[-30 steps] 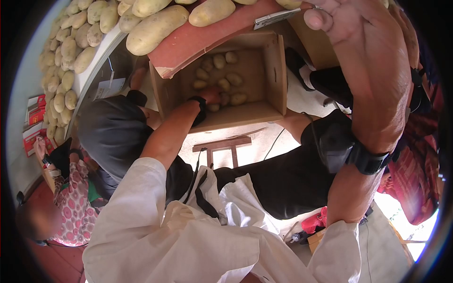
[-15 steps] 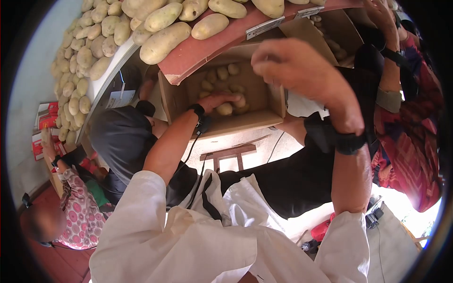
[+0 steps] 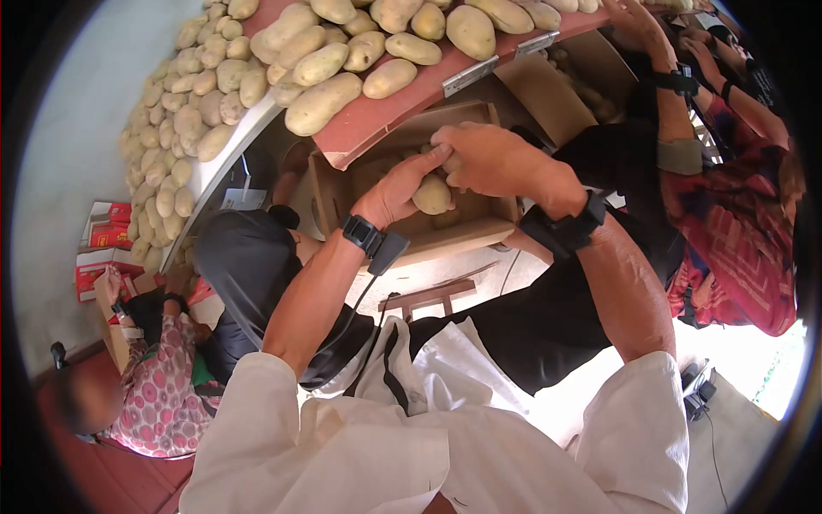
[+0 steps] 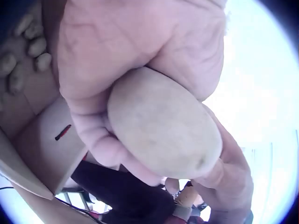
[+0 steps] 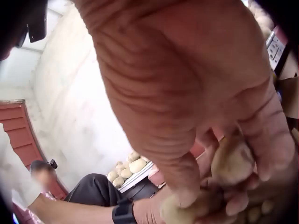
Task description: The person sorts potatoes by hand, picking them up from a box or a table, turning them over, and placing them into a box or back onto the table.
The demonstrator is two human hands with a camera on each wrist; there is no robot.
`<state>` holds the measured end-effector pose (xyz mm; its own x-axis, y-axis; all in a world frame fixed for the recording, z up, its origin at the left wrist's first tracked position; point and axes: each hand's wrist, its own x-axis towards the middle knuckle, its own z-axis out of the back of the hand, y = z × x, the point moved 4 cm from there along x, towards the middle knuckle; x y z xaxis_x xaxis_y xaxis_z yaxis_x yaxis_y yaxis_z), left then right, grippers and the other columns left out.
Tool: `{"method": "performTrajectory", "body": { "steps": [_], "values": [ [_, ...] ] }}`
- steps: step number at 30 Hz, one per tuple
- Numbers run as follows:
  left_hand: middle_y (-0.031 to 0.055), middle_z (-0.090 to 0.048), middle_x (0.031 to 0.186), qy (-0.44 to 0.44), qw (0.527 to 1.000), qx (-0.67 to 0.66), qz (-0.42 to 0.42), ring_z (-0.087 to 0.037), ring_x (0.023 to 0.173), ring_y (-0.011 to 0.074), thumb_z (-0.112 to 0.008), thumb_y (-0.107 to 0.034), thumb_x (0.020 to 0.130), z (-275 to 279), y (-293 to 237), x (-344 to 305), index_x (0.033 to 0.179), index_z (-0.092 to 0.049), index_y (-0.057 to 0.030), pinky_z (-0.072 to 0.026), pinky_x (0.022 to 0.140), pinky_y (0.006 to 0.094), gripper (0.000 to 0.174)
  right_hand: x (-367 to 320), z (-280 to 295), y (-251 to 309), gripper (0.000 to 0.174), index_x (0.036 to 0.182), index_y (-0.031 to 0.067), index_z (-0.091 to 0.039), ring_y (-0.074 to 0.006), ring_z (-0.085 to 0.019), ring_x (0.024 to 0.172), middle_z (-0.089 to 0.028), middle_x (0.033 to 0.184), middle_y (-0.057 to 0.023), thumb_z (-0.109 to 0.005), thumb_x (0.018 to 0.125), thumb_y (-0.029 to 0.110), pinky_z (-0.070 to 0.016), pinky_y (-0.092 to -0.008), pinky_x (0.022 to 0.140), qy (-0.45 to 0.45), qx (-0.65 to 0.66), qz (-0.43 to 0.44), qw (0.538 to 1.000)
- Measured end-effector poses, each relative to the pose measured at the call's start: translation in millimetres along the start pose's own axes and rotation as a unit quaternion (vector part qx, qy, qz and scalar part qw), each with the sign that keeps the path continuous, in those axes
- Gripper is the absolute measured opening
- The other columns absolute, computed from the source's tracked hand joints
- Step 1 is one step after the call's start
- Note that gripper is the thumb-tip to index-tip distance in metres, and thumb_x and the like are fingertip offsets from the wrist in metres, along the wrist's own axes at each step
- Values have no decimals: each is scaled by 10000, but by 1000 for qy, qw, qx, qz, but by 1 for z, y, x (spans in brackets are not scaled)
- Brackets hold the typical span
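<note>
Over the cardboard box (image 3: 497,230), both hands meet. The left hand (image 3: 398,187) grips a pale potato (image 3: 432,195); in the left wrist view its fingers curl round that potato (image 4: 163,123). From the other side the right hand (image 3: 509,167) touches the left, fingers bent. The right wrist view shows a potato (image 5: 232,162) between the right hand's (image 5: 187,93) thumb and fingers, and another potato (image 5: 175,210) beneath the thumb. Fingers of both hands overlap there, partly hiding each other. More potatoes lie inside the box, mostly covered by the hands.
Many potatoes (image 3: 321,64) lie on the red tabletop (image 3: 342,141) above the box, and a large heap (image 3: 184,124) at left. Another open carton (image 3: 544,94) holding potatoes stands to the right. People sit on both sides; one person's hand (image 3: 638,30) is at upper right.
The left hand has risen from inside the box, now with a potato. My right hand has come down and leftward from the upper right to meet it.
</note>
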<state>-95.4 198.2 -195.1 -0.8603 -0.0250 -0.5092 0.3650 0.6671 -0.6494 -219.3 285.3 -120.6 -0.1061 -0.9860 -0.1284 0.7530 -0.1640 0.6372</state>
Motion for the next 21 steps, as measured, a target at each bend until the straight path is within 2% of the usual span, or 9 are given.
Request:
{"method": "performTrajectory", "body": {
  "steps": [1,3,4,5,8,11,15,17,21],
  "values": [
    [104,-682,965,1,1000,11,-1,-670,774,196,-521,-496,1070,-3,-4,-6,1187,-635,-16,-557,668,338,507,0,5,-4,476,1279,45,-622,-343,-656,1071,-670,1117,-170,-715,852,235,-517,-430,922,-3,-1,6,1000],
    [97,-679,982,38,999,13,-13,-669,817,190,-522,-524,1061,-3,-9,-19,1194,-640,-15,-553,670,336,539,-6,29,5,411,1254,46,-638,-270,-672,921,-687,1061,-139,-681,884,220,-529,-373,846,59,188,-61,978],
    [91,-675,999,80,996,12,-24,-668,861,183,-523,-552,1052,-7,-13,-24,1202,-645,-15,-550,671,335,571,-5,29,-1,383,1243,43,-651,-182,-629,812,-681,999,-87,-646,920,248,-513,-324,761,19,191,-64,979],
    [91,-675,999,82,996,16,-32,-668,861,183,-523,-552,1052,-11,-13,-26,1202,-645,-15,-550,671,335,571,-5,36,-1,383,1243,43,-651,-182,-629,812,-681,999,-87,-646,920,248,-513,-324,761,15,184,-60,981],
    [108,-681,961,-11,988,-152,-24,-661,803,212,-545,-546,1040,-14,-7,-31,1146,-670,-21,-502,619,312,550,-18,64,19,473,1248,46,-657,-129,-601,756,-664,998,-59,-627,910,375,-458,-311,664,11,350,-126,928],
    [114,-681,984,-1,983,-183,-14,-664,841,225,-546,-518,1047,-25,-14,-38,1155,-668,-14,-507,623,309,530,-22,82,21,442,1249,52,-657,-124,-607,768,-664,1011,-49,-611,933,358,-446,-293,654,-36,430,-93,898],
    [134,-656,1131,57,984,-162,-39,-659,996,241,-528,-432,1072,-35,-27,-46,1329,-571,4,-539,668,313,507,-10,87,3,420,1253,42,-654,-134,-605,767,-664,1050,-44,-579,963,336,-440,-270,650,-56,506,-76,858],
    [142,-636,1201,73,985,-146,-51,-653,1044,241,-542,-377,1070,-34,-35,-49,1402,-516,5,-547,691,309,507,-6,87,-8,401,1259,34,-653,-146,-617,778,-669,1101,-52,-566,988,316,-441,-261,644,-110,592,-102,792],
    [137,-638,1226,67,991,-92,-74,-656,1051,228,-579,-321,1051,-24,-52,-51,1403,-525,-2,-545,693,304,478,7,95,-24,408,1327,9,-594,-158,-626,815,-689,1102,-61,-554,1016,271,-423,-253,620,-184,590,-116,777]
  ]
}}
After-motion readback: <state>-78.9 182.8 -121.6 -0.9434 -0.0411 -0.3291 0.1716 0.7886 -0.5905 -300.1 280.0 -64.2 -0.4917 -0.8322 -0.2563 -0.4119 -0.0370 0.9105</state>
